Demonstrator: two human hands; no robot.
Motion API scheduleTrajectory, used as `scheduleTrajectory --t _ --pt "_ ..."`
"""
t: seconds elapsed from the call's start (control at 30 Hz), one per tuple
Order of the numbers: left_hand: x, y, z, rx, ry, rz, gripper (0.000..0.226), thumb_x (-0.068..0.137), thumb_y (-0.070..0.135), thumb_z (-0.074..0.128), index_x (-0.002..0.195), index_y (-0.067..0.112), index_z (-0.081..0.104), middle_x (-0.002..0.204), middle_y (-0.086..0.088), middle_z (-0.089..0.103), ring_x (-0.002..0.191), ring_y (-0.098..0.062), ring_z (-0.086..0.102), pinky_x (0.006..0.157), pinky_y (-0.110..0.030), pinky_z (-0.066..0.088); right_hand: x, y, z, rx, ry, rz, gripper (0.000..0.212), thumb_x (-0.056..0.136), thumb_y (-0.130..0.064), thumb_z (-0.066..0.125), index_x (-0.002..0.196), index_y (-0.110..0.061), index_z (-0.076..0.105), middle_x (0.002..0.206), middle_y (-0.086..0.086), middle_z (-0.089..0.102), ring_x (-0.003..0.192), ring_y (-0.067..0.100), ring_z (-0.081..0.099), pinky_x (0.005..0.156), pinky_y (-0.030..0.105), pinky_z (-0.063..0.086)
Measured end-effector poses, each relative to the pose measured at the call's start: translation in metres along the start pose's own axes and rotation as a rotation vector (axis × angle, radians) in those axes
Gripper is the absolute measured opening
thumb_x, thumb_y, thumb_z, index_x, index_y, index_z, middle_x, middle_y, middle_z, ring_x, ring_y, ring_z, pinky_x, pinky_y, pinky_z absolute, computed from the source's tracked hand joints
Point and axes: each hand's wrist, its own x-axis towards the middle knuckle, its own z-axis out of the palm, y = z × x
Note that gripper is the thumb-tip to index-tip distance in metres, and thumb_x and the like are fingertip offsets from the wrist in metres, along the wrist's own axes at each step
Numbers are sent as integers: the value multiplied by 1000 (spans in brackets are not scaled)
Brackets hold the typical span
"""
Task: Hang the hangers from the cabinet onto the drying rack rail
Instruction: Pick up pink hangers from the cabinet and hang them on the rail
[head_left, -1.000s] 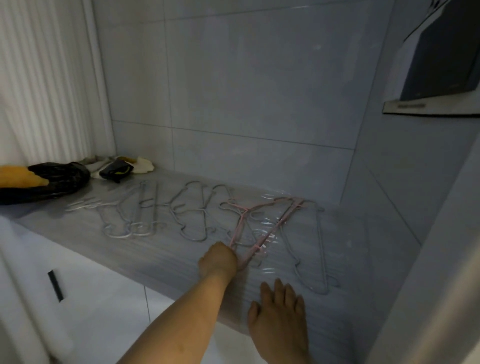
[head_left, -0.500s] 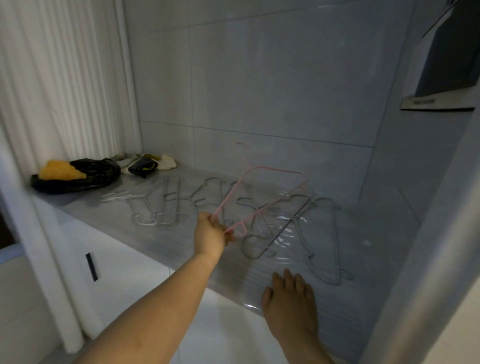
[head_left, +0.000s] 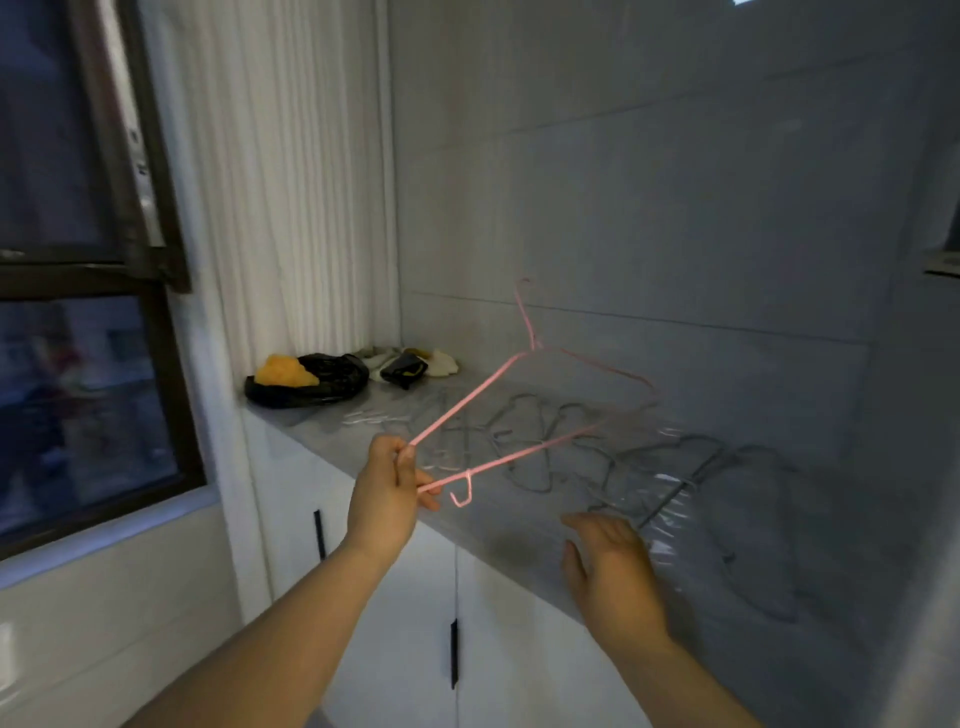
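My left hand (head_left: 387, 493) grips the corner of a thin pink wire hanger (head_left: 524, 449), which hangs in the air above the cabinet top (head_left: 498, 530), hook pointing up towards the tiled wall. Several grey wire hangers (head_left: 550, 441) lie flat on that top under a clear plastic sheet. Just above the cabinet's front edge my right hand (head_left: 613, 577) hovers, fingers relaxed and holding nothing. No drying rack rail is in view.
A black bag with a yellow cloth (head_left: 306, 376) and some rags (head_left: 410, 364) sit at the far left end of the top. White cabinet doors (head_left: 395, 623) with black handles are below. A dark window (head_left: 83, 312) and a white curtain (head_left: 280, 182) stand to the left.
My left hand has lifted the pink hanger off the pile and drawn it left and up. My right hand has come off the cabinet top. The view has swung left towards the window.
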Motion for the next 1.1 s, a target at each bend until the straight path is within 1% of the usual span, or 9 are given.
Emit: scheduleTrajectory --t 0.1,0.27,0.3,0.4,0.47,0.67,0.87,0.97,1.1 --pt "-19 7 -55 65 66 32 29 98 10 31 74 24 36 49 -1 56 34 -2 53 50 -26 44 12 -40 -10 107 85 -109 31 70 -23 41 85 -10 65 76 10 69 65 27 65 66 26 47" --pt "-88 33 -165 31 180 6 25 96 4 33 75 16 42 39 -5 57 34 -5 55 36 -14 45 29 -119 -30 286 115 -65 49 68 -5 65 114 7 57 118 32 58 111 38 54 93 41 44" --pt "-105 40 -187 48 214 -8 25 96 4 34 75 16 43 38 -5 55 35 -6 56 36 -13 45 29 -137 -36 319 72 -47 56 73 -1 67 125 7 50 131 31 49 122 43 47 102 47 38" --pt "-161 55 -250 127 305 -75 24 96 6 34 77 17 43 39 -3 58 35 -8 56 38 -12 45 16 -192 -47 348 -113 -90 67 86 -13 60 143 -4 25 150 17 29 139 33 24 114 41 14" --pt "-201 63 -288 205 352 -101 23 97 9 34 78 18 43 41 0 61 35 -7 56 42 -12 45 0 -227 -49 322 -204 -154 62 91 -21 53 145 -10 25 148 12 35 137 30 28 112 35 13" --pt "-325 93 -373 340 475 -239 23 97 8 35 76 13 43 44 -1 62 40 -9 58 45 -14 47 -76 -323 -51 505 -479 -432 30 98 -17 39 117 -4 59 119 18 62 108 33 56 84 33 40" --pt "-441 112 -428 477 536 -487 25 92 8 50 67 12 49 42 4 60 42 -1 55 53 -15 47 -171 -402 -59 676 -648 -638 26 95 -14 46 110 -3 64 115 15 65 106 32 58 83 30 40" --pt "-488 114 -441 600 520 -649 24 92 17 52 68 20 50 43 10 60 42 1 54 52 -14 44 -223 -439 -67 697 -751 -799 25 95 -13 47 110 -4 64 114 14 65 105 30 58 77 26 35" --pt "-538 120 -453 748 545 -828 23 92 27 51 70 32 48 54 11 58 38 3 52 54 -13 44 -292 -485 -79 705 -848 -989 25 95 -15 47 112 -7 64 115 12 65 107 28 59 84 28 39"
